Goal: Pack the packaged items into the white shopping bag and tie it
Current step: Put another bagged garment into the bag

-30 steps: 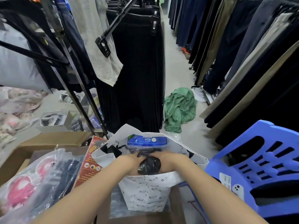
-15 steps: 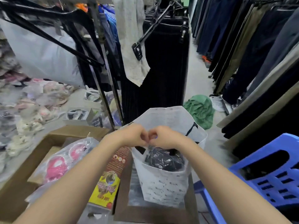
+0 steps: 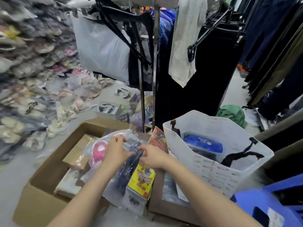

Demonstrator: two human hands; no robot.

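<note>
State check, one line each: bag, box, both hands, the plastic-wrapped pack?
white shopping bag: upright, mouth open, untied, holds a blue package
cardboard box: open, flaps out
clear plastic pack: lying on the box, not yet bagged
left hand: gripping the pack
right hand: fingers on the pack

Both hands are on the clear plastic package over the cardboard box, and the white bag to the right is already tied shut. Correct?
Not quite. The head view shows the white bag open and untied, a blue package visible inside. Both the left hand and right hand are on the clear plastic package over the cardboard box.
</note>
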